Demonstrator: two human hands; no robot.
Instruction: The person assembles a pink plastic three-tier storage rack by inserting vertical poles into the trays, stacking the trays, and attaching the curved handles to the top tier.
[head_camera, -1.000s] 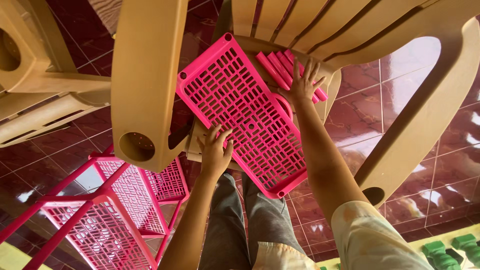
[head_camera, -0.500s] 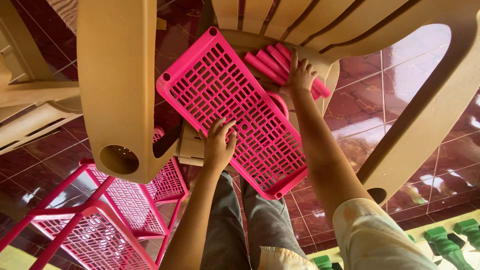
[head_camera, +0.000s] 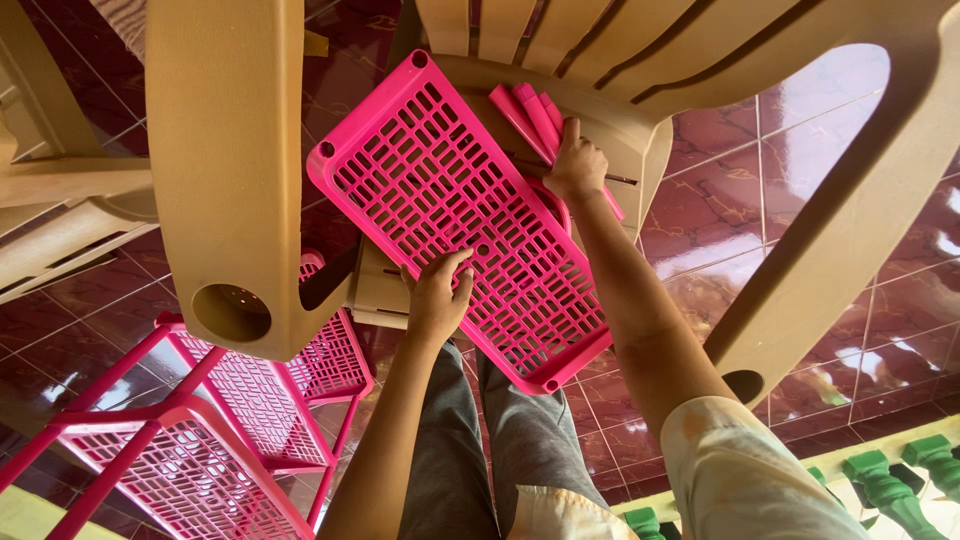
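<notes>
Pink perforated shelf panel (head_camera: 460, 215): flat, lying diagonally across beige chair seat, one corner overhanging. Pink tubes (head_camera: 530, 115): bundled on seat just beyond panel's far edge.
</notes>
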